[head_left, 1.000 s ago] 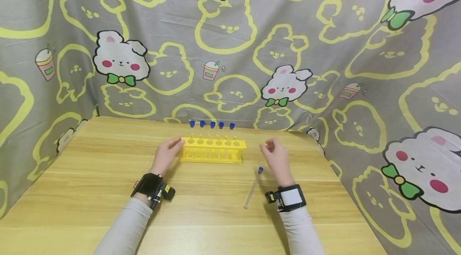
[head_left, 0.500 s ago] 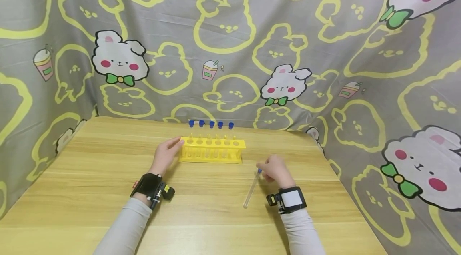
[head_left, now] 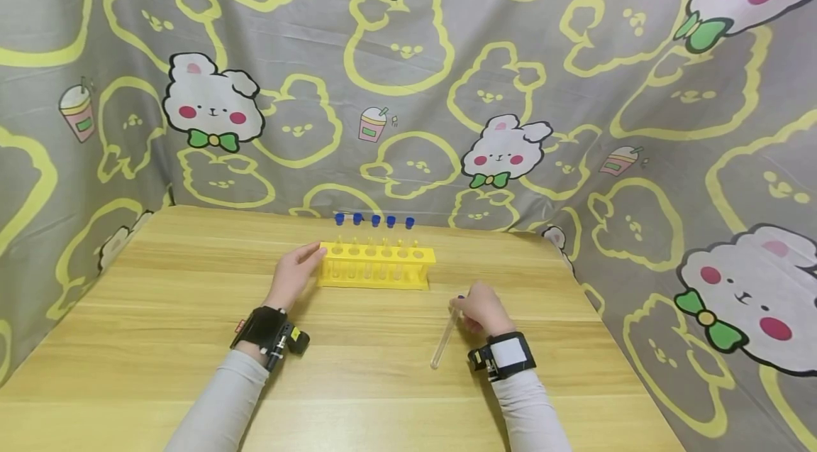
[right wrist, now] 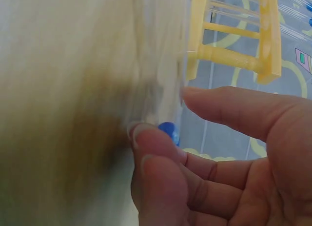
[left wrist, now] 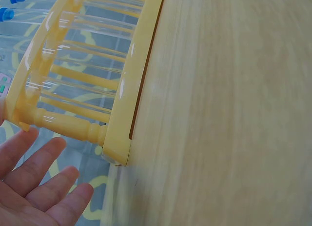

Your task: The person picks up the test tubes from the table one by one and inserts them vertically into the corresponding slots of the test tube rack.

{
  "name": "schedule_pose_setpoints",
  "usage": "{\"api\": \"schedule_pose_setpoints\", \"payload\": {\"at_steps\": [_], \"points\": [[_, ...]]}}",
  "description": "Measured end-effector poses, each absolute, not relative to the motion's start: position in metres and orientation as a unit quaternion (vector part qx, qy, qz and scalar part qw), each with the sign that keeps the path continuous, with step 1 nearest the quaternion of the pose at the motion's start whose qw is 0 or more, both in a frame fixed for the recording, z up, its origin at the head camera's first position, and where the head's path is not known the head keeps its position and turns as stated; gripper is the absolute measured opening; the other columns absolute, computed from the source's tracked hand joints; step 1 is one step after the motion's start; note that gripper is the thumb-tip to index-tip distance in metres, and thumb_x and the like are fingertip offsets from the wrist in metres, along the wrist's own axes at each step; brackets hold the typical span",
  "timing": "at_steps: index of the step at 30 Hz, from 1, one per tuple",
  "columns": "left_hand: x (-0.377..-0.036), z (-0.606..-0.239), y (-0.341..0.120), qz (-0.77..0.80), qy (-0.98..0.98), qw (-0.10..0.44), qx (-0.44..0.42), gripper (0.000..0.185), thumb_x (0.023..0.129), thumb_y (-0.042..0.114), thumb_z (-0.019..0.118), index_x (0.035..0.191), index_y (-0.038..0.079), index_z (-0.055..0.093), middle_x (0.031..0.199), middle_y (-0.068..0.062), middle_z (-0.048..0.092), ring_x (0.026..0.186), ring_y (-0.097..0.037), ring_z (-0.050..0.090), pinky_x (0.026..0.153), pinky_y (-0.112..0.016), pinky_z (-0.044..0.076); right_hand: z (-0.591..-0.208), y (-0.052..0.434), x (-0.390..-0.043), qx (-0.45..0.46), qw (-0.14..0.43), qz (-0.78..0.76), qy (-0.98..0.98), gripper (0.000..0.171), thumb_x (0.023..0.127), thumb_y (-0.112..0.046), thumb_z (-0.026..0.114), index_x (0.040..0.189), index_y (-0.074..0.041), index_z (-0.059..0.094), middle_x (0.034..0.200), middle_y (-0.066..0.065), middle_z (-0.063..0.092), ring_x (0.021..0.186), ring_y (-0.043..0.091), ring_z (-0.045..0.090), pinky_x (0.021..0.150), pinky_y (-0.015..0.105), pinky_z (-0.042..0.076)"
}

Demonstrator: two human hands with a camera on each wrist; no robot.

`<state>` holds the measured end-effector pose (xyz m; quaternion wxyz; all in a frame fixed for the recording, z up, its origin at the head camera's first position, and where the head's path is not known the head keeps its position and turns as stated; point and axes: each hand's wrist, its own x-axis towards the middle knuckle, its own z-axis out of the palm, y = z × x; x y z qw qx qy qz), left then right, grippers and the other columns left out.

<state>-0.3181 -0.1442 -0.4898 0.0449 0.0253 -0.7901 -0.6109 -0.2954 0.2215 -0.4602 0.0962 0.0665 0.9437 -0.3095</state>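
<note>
A yellow test-tube rack point(head_left: 376, 274) stands at the back middle of the wooden table point(head_left: 159, 310). Several clear tubes with blue caps point(head_left: 375, 221) stand in its far row. My left hand point(head_left: 300, 264) lies with straight fingers against the rack's left end; the left wrist view shows those fingers point(left wrist: 44, 187) beside the rack's corner point(left wrist: 117, 153). A clear test tube point(head_left: 442, 345) lies on the table right of the rack. My right hand point(head_left: 475, 306) curls its fingers point(right wrist: 156, 148) round the tube's blue cap point(right wrist: 169, 129), with the thumb point(right wrist: 234, 106) just off it.
A grey cloth with yellow and white rabbit prints point(head_left: 574, 83) hangs behind and along both sides of the table. The table's right edge point(head_left: 606, 338) lies close to my right hand. Bare wood stretches in front of both forearms.
My right hand has come down from beside the rack onto the capped end of the lying tube and curled round it. The left hand and rack have stayed put.
</note>
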Motion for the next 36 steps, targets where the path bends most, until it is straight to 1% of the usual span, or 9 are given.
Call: {"api": "schedule_pose_setpoints", "payload": {"at_steps": [6,16,20,25,31,36], "points": [[-0.317,-0.489,-0.145,-0.61,-0.791,0.046,0.023,0.062,0.095,0.047,0.058,0.141,0.007,0.05,0.147,-0.016,0.049,0.14,-0.033,0.041,0.117,-0.047,0.034,-0.465,0.22,-0.297,0.084,0.104,-0.304,0.943,0.031,0.087,-0.022,0.069,0.067,-0.001,0.062,0.048,0.005,0.055,0.04,0.015,0.052,0.04,0.024,0.049],[-0.317,-0.488,-0.144,-0.603,-0.796,0.046,0.021,0.063,0.096,0.048,0.056,0.142,0.007,0.048,0.149,-0.016,0.047,0.141,-0.034,0.04,0.118,-0.049,0.032,-0.471,0.22,-0.299,0.099,0.102,-0.325,0.935,0.025,0.085,-0.021,0.07,0.074,0.001,0.065,0.054,0.008,0.062,0.044,0.016,0.057,0.043,0.025,0.052],[-0.316,-0.487,-0.144,-0.602,-0.797,0.045,0.023,0.063,0.095,0.05,0.056,0.143,0.008,0.048,0.149,-0.015,0.046,0.141,-0.034,0.039,0.118,-0.049,0.032,-0.472,0.223,-0.299,0.098,0.108,-0.346,0.927,0.025,0.085,-0.02,0.07,0.073,0.002,0.066,0.055,0.009,0.064,0.043,0.016,0.058,0.043,0.026,0.054],[-0.315,-0.487,-0.144,-0.6,-0.799,0.042,0.022,0.065,0.095,0.052,0.056,0.143,0.01,0.048,0.149,-0.014,0.047,0.141,-0.033,0.04,0.118,-0.048,0.033,-0.471,0.225,-0.299,0.102,0.113,-0.372,0.916,0.023,0.083,-0.018,0.07,0.07,0.001,0.066,0.052,0.008,0.062,0.041,0.016,0.057,0.042,0.026,0.053],[-0.316,-0.488,-0.144,-0.601,-0.798,0.044,0.018,0.067,0.094,0.054,0.056,0.143,0.009,0.049,0.149,-0.014,0.047,0.141,-0.033,0.04,0.117,-0.048,0.034,-0.471,0.229,-0.301,0.093,0.114,-0.385,0.911,0.025,0.085,-0.018,0.067,0.067,0.0,0.065,0.05,0.006,0.061,0.041,0.015,0.056,0.042,0.026,0.052],[-0.317,-0.489,-0.144,-0.6,-0.799,0.042,0.02,0.067,0.094,0.055,0.056,0.143,0.009,0.048,0.149,-0.014,0.047,0.141,-0.033,0.04,0.117,-0.048,0.034,-0.469,0.234,-0.303,0.084,0.1,-0.396,0.909,0.025,0.09,-0.022,0.065,0.076,-0.001,0.062,0.06,0.008,0.062,0.05,0.018,0.06,0.047,0.028,0.055]]}}
